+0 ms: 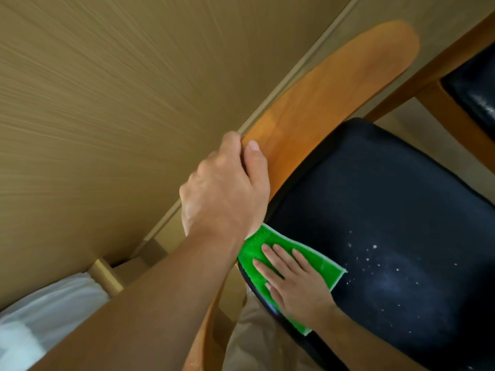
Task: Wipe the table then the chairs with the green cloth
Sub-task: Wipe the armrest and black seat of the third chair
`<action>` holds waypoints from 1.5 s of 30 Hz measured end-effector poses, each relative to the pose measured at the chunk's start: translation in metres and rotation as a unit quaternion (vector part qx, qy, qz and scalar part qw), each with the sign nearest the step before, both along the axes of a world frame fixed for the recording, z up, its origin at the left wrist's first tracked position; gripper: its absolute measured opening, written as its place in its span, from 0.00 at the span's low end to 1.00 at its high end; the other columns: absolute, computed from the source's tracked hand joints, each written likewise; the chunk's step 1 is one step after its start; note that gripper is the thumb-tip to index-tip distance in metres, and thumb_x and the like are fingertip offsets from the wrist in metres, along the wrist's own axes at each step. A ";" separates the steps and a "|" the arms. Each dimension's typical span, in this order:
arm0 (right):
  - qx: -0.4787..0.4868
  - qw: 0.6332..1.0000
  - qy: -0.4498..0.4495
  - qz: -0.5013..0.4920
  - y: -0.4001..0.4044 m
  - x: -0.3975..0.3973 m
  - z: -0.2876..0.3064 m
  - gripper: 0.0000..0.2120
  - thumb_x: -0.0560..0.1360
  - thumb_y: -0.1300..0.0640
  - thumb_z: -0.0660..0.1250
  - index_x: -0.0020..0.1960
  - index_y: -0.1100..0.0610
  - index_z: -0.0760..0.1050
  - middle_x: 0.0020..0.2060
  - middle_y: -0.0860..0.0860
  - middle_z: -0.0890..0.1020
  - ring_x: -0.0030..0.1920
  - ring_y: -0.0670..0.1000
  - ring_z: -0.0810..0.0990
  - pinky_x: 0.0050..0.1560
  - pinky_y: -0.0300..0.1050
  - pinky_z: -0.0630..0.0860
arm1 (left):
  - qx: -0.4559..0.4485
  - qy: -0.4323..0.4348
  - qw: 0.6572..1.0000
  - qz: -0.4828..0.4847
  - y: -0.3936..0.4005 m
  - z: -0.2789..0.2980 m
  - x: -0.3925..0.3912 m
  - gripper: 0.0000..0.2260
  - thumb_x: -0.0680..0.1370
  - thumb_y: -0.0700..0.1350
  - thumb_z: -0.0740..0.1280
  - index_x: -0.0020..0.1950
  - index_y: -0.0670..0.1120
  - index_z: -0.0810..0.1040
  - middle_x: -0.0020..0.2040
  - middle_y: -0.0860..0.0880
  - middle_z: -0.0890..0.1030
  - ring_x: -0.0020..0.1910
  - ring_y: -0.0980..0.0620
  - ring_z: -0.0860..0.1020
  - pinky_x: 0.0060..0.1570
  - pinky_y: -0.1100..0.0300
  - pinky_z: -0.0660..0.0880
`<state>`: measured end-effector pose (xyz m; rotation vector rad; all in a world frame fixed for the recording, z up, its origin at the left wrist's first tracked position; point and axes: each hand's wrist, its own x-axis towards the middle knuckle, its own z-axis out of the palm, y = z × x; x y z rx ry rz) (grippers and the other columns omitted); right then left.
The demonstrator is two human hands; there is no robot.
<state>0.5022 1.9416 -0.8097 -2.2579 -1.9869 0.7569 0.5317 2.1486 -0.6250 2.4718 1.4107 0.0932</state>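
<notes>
A wooden chair fills the middle of the head view, with an orange backrest (316,97) and a black padded seat (388,210). My left hand (227,188) grips the top edge of the backrest, thumb on the front face. The green cloth (308,255) lies flat on the near left part of the seat. My right hand (292,279) presses on it with straight, spread fingers. White crumbs (375,261) speckle the seat to the right of the cloth.
A tan wall with a baseboard (265,103) runs behind the chair. A second chair with a black seat (474,89) stands at the upper right. White fabric (48,311) lies at the lower left.
</notes>
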 end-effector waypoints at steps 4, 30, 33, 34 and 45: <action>0.031 0.994 -0.048 -0.089 0.033 0.060 -0.002 0.25 0.79 0.45 0.50 0.75 0.50 0.63 0.75 0.54 0.61 0.74 0.56 0.61 0.70 0.61 0.56 | -0.010 -0.003 1.000 0.005 0.001 -0.001 0.000 0.12 0.80 0.55 0.48 0.47 0.53 0.68 0.30 0.59 0.65 0.28 0.62 0.61 0.28 0.58 0.54; 0.023 0.998 0.019 -0.049 0.046 -0.015 0.000 0.23 0.75 0.46 0.63 0.68 0.51 0.70 0.70 0.55 0.70 0.71 0.58 0.68 0.69 0.59 0.64 | -0.007 -0.016 1.000 -0.001 0.003 -0.002 -0.001 0.09 0.81 0.54 0.50 0.45 0.55 0.65 0.28 0.59 0.64 0.26 0.63 0.61 0.27 0.63 0.51; 0.038 0.998 -0.026 -0.050 0.064 0.030 0.000 0.24 0.79 0.43 0.52 0.71 0.51 0.67 0.71 0.55 0.69 0.73 0.57 0.66 0.71 0.58 0.57 | -0.011 -0.014 1.000 0.003 0.003 -0.003 -0.001 0.10 0.81 0.55 0.50 0.44 0.54 0.65 0.29 0.58 0.65 0.27 0.62 0.61 0.27 0.62 0.51; 0.030 0.996 -0.045 -0.076 0.073 0.048 -0.001 0.25 0.80 0.42 0.50 0.74 0.50 0.64 0.73 0.55 0.66 0.74 0.57 0.62 0.71 0.57 0.53 | -0.012 -0.014 1.000 0.005 0.002 -0.003 -0.001 0.10 0.81 0.55 0.50 0.44 0.54 0.65 0.29 0.58 0.65 0.27 0.62 0.61 0.27 0.62 0.51; -0.007 0.950 -0.096 -0.298 0.086 0.145 -0.006 0.26 0.81 0.43 0.44 0.77 0.48 0.53 0.78 0.55 0.53 0.77 0.59 0.50 0.74 0.61 0.48 | -0.020 -0.016 1.000 0.001 0.003 -0.004 0.001 0.13 0.81 0.55 0.49 0.48 0.52 0.69 0.30 0.57 0.67 0.28 0.54 0.67 0.29 0.57 0.58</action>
